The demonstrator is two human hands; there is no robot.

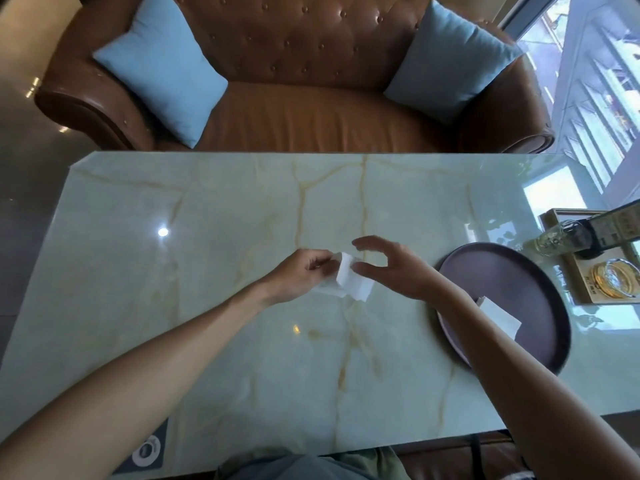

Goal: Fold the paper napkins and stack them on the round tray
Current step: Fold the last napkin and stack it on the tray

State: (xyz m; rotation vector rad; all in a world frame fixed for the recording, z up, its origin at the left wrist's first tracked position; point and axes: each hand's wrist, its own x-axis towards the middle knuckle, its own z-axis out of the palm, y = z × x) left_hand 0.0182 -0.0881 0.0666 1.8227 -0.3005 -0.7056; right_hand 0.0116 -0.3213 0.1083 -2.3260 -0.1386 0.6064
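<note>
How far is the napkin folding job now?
Done: one folded napkin lies on the round tray. In hand: the left hand holds a half-folded napkin; the right hand is open beside it. Left: finish this fold and stack it. No other napkins are visible.

White napkin (351,280), dark purple tray (540,306), pale green gold-veined table (242,209).

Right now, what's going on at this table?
A person is folding a white paper napkin over the marble table. The left hand pinches it; the right hand hovers open beside it. One folded napkin already lies on the round dark tray to the right.
</note>
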